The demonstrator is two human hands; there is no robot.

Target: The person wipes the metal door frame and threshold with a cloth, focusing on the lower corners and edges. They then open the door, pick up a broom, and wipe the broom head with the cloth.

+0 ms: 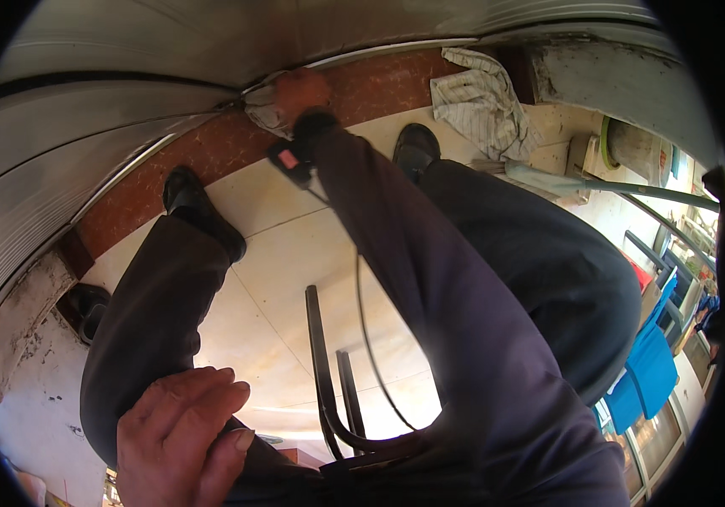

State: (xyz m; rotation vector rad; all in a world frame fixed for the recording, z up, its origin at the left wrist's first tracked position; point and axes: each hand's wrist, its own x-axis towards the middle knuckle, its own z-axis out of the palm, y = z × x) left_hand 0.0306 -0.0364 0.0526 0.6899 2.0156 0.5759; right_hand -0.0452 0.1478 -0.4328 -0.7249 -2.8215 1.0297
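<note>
At the low end of the metal door panels [128,101], my right hand [302,95] presses a crumpled greyish cloth [265,113] against the red-brown marbled sill [229,142]. Motion blurs this hand, and it covers part of the cloth. A small black device [291,163] with a reddish patch sits at the right wrist, and a thin cable [362,310] runs back from it. Over my left thigh, my left hand [178,437] is loosely bent, thumb apart from the fingers, holding nothing.
A striped cloth [482,101] drapes over the sill at right. Beside it lie a broom with a green handle [647,190] and a green-rimmed bucket [634,146]. Bent black metal tubes [318,355] stand between my legs. Blue material [641,380] hangs at far right.
</note>
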